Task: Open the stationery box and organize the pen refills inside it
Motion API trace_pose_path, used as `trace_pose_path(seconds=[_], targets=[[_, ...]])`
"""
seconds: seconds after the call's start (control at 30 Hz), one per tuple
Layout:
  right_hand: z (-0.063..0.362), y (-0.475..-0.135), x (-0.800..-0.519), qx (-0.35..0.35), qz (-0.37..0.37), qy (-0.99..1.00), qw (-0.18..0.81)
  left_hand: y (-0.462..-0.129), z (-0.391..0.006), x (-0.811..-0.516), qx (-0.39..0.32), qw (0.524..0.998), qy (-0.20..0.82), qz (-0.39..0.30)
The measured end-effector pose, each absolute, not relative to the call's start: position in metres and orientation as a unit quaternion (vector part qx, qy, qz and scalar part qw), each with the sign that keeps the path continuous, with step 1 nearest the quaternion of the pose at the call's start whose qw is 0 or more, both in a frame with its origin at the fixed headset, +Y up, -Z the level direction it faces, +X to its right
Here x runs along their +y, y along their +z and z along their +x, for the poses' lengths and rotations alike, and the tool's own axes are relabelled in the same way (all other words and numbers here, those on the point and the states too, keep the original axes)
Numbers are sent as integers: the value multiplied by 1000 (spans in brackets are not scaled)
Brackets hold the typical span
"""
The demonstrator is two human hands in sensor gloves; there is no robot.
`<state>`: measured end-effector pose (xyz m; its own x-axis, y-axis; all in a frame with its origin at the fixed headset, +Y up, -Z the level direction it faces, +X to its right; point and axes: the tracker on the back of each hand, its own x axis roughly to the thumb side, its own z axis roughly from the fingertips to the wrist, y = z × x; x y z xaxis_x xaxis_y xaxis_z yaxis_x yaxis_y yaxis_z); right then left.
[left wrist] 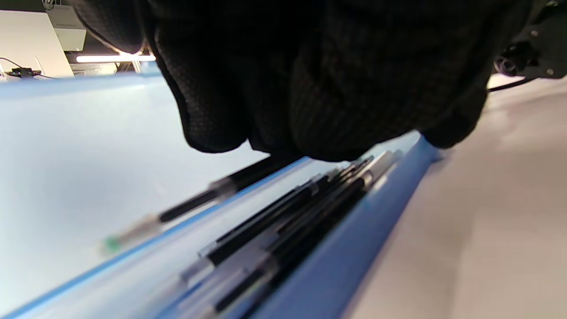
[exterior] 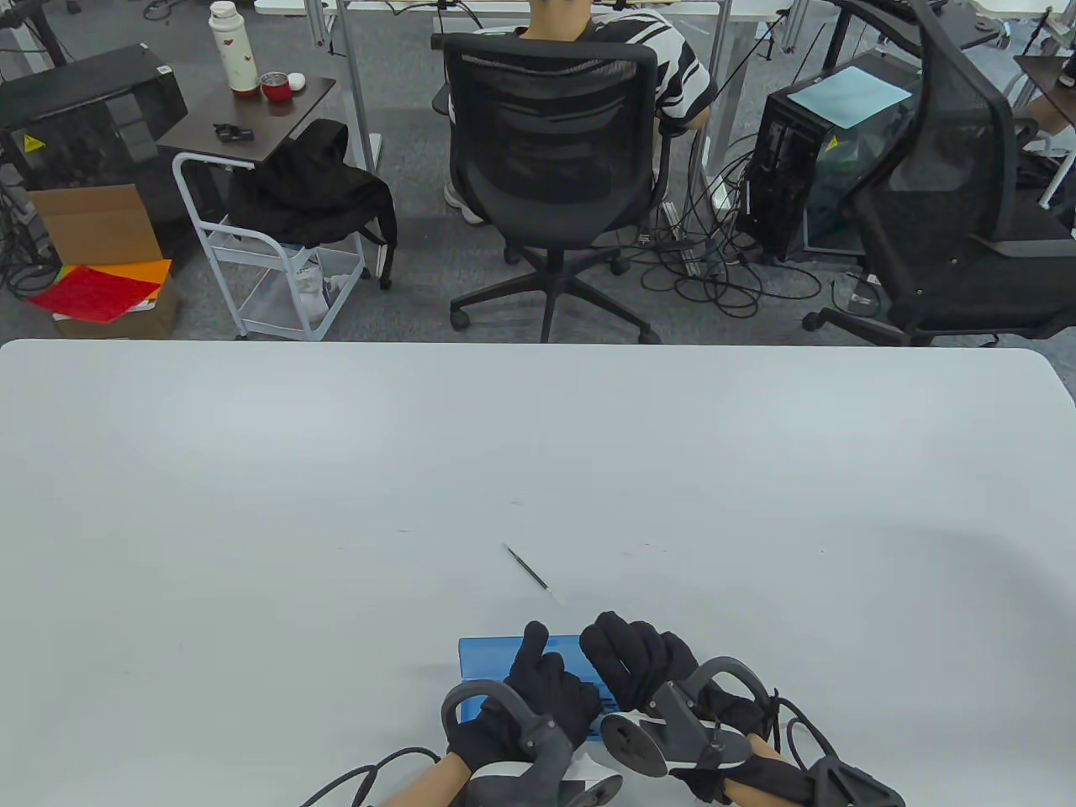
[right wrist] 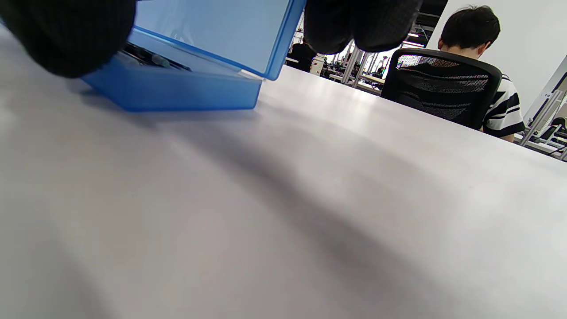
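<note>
The blue stationery box (exterior: 487, 660) lies near the table's front edge, under both hands. Its lid (right wrist: 212, 31) is tilted up. My right hand (exterior: 635, 660) grips the lid, with fingers (right wrist: 363, 24) on the lid's edge and the thumb (right wrist: 66, 35) by the base (right wrist: 177, 91). Several black pen refills (left wrist: 288, 221) lie side by side inside. My left hand (exterior: 542, 677) is bunched over the box, and its fingertips (left wrist: 266, 110) meet the end of one blurred refill (left wrist: 199, 199) along the box's far edge. Another refill (exterior: 527, 569) lies loose on the table beyond the box.
The white table (exterior: 336, 471) stretches wide around the box. Beyond its far edge a person sits in a black office chair (exterior: 551, 143). A second chair (exterior: 950, 193), a white cart (exterior: 261, 252) and floor cables stand there too.
</note>
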<state>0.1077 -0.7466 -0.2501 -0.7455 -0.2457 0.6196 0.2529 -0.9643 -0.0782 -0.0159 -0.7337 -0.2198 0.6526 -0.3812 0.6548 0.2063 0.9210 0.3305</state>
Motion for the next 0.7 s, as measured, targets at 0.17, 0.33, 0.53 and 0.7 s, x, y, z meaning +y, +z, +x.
trace_pose_path(seconds=[0.17,0.33,0.53,0.7], targets=[[108,-250,-747,-5,-331,-934,134,-220,-16,-738,-392,896,-178,111],[108,-250,-747,-5,-331,-934,134,-215,-23,-726,-414,891,-149,108],[108,-250,-747,-6,-330,-934,134,-210,-41,-693,-400,898,-112,146],[108,-250,-747,-6,-330,-934,134,-216,-59,-663,-370,910,-86,168]])
